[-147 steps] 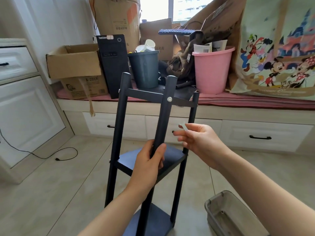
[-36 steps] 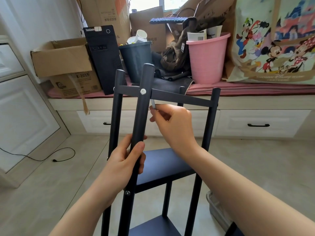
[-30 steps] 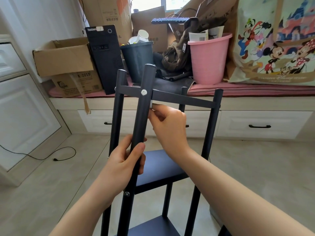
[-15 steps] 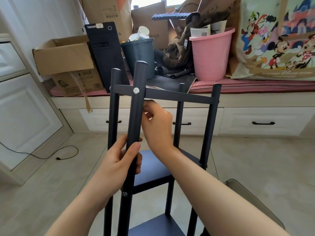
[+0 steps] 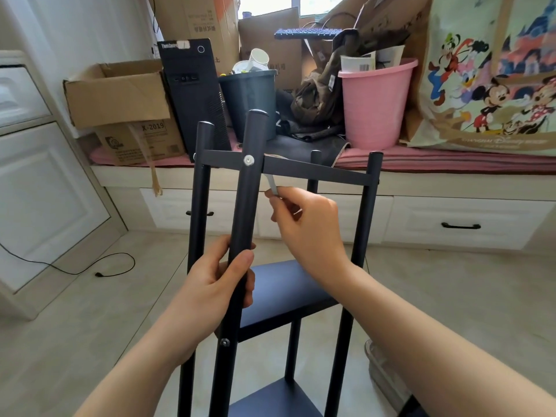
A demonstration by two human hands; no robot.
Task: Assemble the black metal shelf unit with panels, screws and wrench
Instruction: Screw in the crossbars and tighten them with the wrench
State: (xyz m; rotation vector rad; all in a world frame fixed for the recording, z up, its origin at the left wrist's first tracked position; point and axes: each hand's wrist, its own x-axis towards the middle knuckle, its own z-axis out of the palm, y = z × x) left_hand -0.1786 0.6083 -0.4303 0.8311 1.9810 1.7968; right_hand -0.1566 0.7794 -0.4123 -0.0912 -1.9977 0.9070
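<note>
Wrench [image 5: 271, 185] pinched in right hand [image 5: 307, 227], beside post [image 5: 245, 203]

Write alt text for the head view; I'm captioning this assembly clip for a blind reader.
A person's left hand grips the near post of a black metal shelf unit while the right hand pinches a small silver wrench just under the top crossbar. Behind, a window bench holds cardboard boxes and a pink bucket.

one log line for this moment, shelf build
stage: tightening top panel | left hand: holds front post | right hand: holds wrench under top panel | shelf unit: upright
</note>
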